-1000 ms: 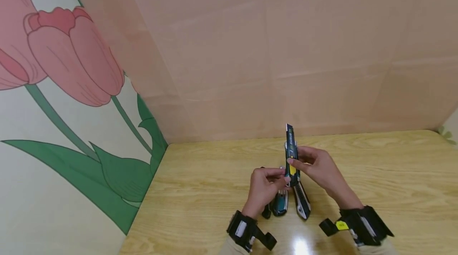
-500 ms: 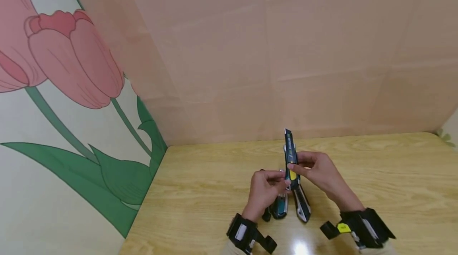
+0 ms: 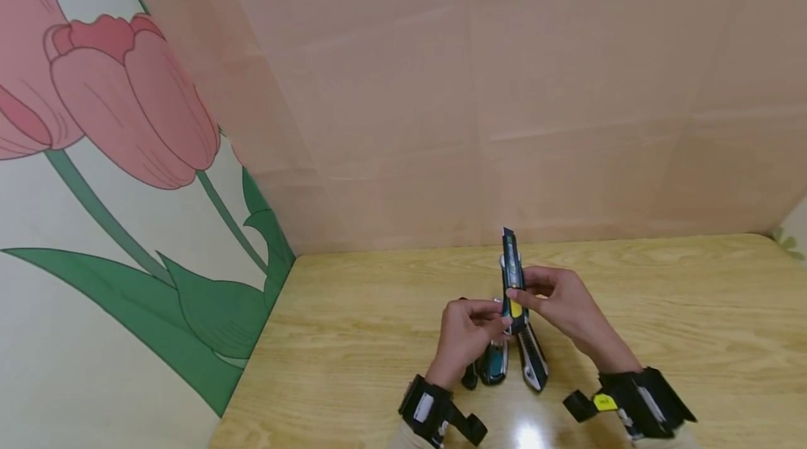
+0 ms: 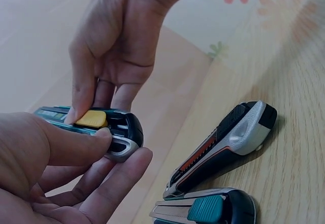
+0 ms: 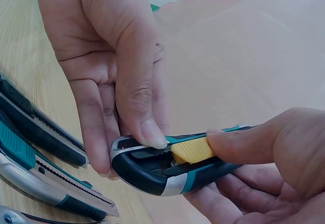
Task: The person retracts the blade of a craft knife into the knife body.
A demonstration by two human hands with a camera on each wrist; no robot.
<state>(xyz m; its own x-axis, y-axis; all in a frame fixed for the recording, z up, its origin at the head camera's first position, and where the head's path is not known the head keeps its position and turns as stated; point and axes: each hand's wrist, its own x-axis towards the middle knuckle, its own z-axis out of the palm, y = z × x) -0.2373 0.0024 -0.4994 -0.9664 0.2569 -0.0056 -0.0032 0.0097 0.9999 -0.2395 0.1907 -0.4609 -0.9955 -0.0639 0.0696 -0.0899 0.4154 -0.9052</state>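
A black and teal utility knife (image 3: 513,274) with a yellow slider (image 5: 190,150) stands nearly upright above the wooden table (image 3: 681,309), its blade tip pointing at the far wall. My left hand (image 3: 498,319) pinches the knife's rear end, thumb (image 5: 143,117) on the butt and fingers underneath. My right hand (image 3: 520,292) holds the body, its thumb (image 4: 76,94) pressing the yellow slider (image 4: 91,118). In the left wrist view the knife's rounded end (image 4: 123,135) sits between both hands.
Other utility knives lie on the table under the hands: a grey, black and orange one (image 4: 228,141), a teal and black one (image 4: 210,209), and a dark one (image 3: 468,377) at the left. A pink wall rises behind and a tulip-patterned panel (image 3: 126,176) on the left.
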